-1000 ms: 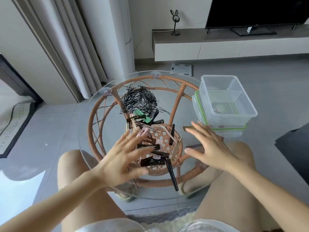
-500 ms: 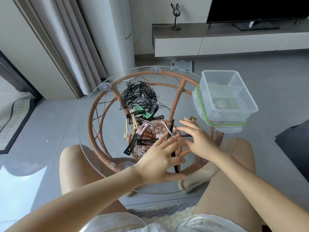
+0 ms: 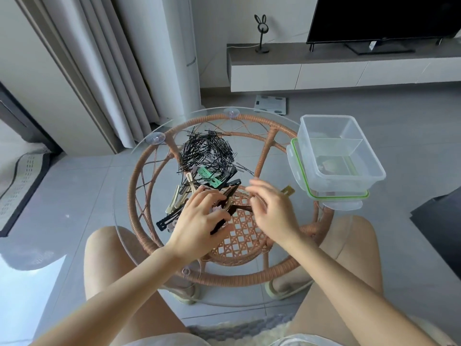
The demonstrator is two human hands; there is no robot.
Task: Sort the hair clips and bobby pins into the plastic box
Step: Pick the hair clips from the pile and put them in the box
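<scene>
Hair clips lay heaped left of the plastic box, with the bobby pins piled just behind them. Your left hand grasped dark clips in the heap. Your right hand was between heap and box, fingers bent; grip unclear.

The left hand grips dark hair clips, the right hand just beside it.
</scene>
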